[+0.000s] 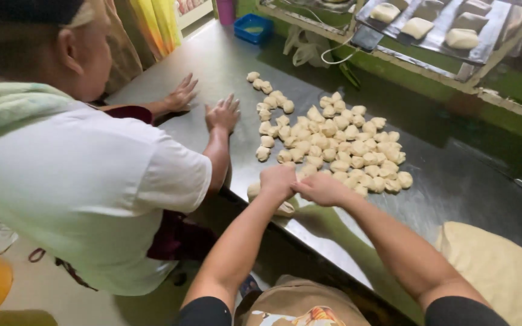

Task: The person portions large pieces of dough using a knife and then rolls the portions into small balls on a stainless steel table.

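A steel table (pixel 454 181) runs from the upper left of the frame to the lower right. At the lower right lies a big slab of dough (pixel 502 271). A heap of small dough pieces (pixel 333 145) fills the middle. At the near edge, a dough roll (pixel 254 191) lies left to right. The left hand (pixel 278 181) is closed around it, and the right hand (pixel 321 188) pinches it just beside. A co-worker's hands (pixel 203 104) lie flat, fingers spread, at centre left.
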